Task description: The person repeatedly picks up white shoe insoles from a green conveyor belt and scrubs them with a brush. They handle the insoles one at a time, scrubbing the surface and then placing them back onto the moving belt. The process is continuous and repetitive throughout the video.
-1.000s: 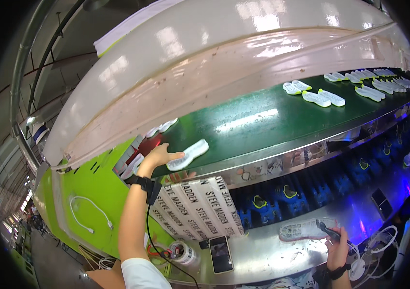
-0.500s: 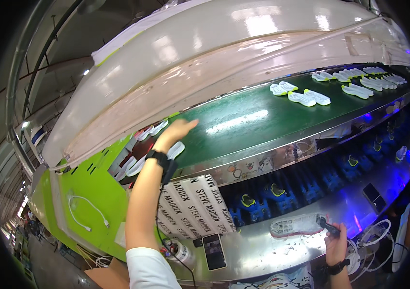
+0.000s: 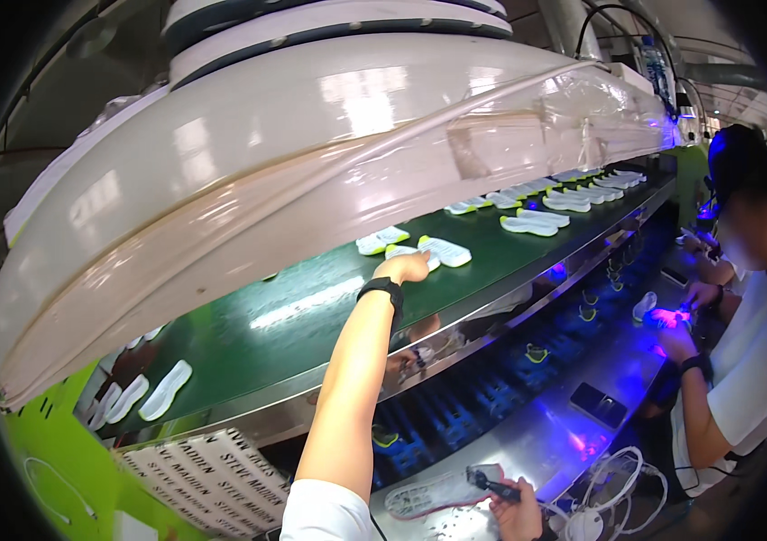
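On the green conveyor belt [image 3: 311, 338], my left hand [image 3: 408, 267] is at a pair of white shoe soles with yellow-green heels. Its fingers bend over the left sole, partly hiding it; the right sole [image 3: 446, 252] lies beside them. My right hand [image 3: 518, 512] grips a slim black brush-like tool [image 3: 497, 487]. The tool's head touches one end of a grey-white shoe sole [image 3: 437, 496], which lies lattice side up on the metal bench.
More soles lie in pairs further up the belt, with loose soles [image 3: 166, 390] at its left end. A pale plastic hood [image 3: 248, 180] hangs over the belt. A phone [image 3: 598, 405] and white cables [image 3: 613, 487] lie right. A co-worker [image 3: 726, 388] works under violet light.
My left hand has moved right along the belt, from the loose soles to a pair. The view has swung right, bringing the co-worker into sight. My right hand still holds the brush-like tool.
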The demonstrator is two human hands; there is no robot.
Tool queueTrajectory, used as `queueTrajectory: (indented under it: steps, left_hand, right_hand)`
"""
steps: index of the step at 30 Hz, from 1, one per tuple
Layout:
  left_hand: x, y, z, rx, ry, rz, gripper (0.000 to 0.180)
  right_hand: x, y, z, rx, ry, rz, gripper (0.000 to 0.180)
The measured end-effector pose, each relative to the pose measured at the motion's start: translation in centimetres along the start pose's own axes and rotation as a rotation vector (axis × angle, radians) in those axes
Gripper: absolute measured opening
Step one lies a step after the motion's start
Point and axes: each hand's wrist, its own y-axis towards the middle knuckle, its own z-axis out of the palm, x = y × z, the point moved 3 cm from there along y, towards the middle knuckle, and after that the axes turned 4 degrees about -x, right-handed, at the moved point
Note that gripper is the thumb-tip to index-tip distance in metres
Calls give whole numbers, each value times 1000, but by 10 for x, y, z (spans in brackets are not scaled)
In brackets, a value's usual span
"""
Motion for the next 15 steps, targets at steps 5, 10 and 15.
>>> queueTrajectory:
  steps: [5, 10, 15]
  left_hand:
    - [10, 35, 6, -226, 122, 25, 33]
    - [71, -16, 3, -224, -18, -151, 27]
    - [77, -131, -28, -470, -749, -181, 25]
  right_hand:
    - [1, 9, -1, -30, 20, 22, 24]
    - [-11, 26, -13, -64, 21, 96, 29]
    - [-6, 30, -9, 10, 5, 94, 25]
